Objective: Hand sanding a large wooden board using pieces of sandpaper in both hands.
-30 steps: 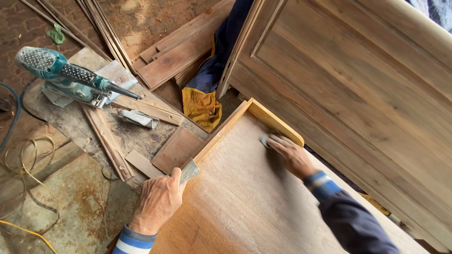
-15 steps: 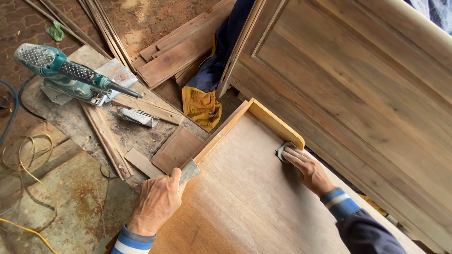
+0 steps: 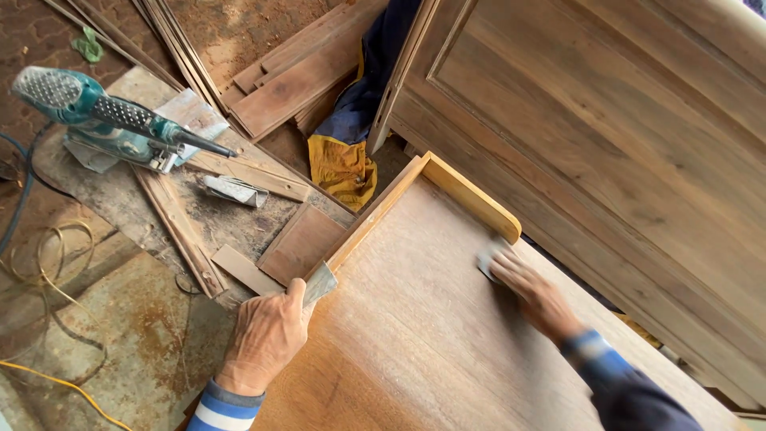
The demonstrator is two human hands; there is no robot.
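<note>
Head view, looking down at a flat wooden panel (image 3: 415, 335) with a raised pale rim along its far edge. The left hand (image 3: 267, 339) grips the panel's left edge, fingers curled over it and thumb on top, pinching a grey scrap of sandpaper (image 3: 320, 284) against the wood. The right hand (image 3: 533, 294), blurred, lies flat and open-fingered on the panel just beside the rim's rounded end, pressing a small grey sanding pad (image 3: 488, 257) under its fingertips. Both sleeves are blue with white stripes. To the left, on the floor, a teal power sander (image 3: 100, 120) rests among wooden offcuts (image 3: 299, 243). A yellow and blue cloth (image 3: 343, 164) lies beyond the panel. A large panelled door (image 3: 606, 152) leans at the right.
</note>
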